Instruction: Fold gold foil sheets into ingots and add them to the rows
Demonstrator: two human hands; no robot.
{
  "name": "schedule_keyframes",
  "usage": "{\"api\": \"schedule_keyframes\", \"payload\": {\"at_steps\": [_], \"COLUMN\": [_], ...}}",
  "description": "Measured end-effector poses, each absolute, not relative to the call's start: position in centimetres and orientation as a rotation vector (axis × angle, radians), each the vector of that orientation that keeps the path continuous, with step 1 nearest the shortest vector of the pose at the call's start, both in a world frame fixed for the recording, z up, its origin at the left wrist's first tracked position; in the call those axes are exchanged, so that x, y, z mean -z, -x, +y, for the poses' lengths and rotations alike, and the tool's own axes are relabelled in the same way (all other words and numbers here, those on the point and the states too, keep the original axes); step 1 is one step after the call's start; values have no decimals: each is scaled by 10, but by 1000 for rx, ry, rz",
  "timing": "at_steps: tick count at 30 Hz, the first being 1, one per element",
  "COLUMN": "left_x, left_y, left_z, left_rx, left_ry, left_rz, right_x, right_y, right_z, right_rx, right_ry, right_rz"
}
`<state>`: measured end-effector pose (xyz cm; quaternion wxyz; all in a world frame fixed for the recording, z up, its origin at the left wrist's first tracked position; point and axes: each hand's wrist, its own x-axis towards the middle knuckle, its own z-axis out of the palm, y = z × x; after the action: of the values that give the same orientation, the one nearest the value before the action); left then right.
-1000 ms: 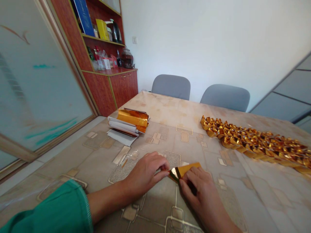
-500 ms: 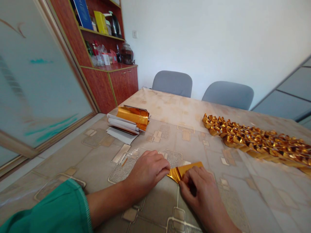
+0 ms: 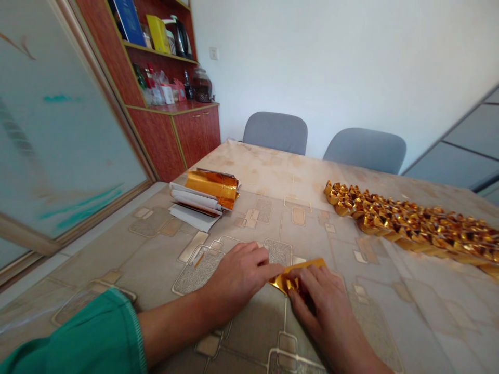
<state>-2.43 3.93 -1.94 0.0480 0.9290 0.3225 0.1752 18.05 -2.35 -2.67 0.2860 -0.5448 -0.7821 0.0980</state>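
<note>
A small folded piece of gold foil paper point(image 3: 312, 263) lies on the patterned tablecloth between my two hands. My left hand point(image 3: 249, 270) rests at its left end, the index finger stretched onto the foil and the other fingers curled. My right hand point(image 3: 322, 296) is closed on the middle and right part of the foil, thumb at its near edge and fingers over the top. The right hand's fingers hide part of the piece.
A stack of gold and white paper sheets point(image 3: 212, 188) lies at the back left of the table point(image 3: 273, 166). Rows of folded gold pieces point(image 3: 409, 223) stretch along the right. Two grey chairs point(image 3: 275, 132) stand behind the table, and a red-brown cabinet point(image 3: 198, 132) is at back left.
My left index finger has stretched rightward over the foil. The right hand's fingers have flattened down and forward onto it, and the foil's left part looks more creased.
</note>
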Motion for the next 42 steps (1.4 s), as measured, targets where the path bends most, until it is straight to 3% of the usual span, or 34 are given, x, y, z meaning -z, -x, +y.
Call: {"api": "schedule_keyframes", "payload": {"at_steps": [13,19,29,38,42], "left_x": [20,9,5,8,2], "left_y": [26,24,46,75,56], "left_z": [39,33,23,32,21], "left_rx": [-532,-609,-412,-670,-753], "left_ry": [-2914,-3150,-3173,-3132,-3075], "left_rz": [940,612,575,744,609], "right_x": [34,34,39,31,31], "right_y": [-196,-196,-192,-187,-186], "right_z": [-20,-17,-18,-21,-21], "right_rx": [-209,-259,-166,-225,-228], "right_ry": [1415,1427,1415,1473,1479], "right_rz": [-2247,-2252,-2236,-2203,-2199]}}
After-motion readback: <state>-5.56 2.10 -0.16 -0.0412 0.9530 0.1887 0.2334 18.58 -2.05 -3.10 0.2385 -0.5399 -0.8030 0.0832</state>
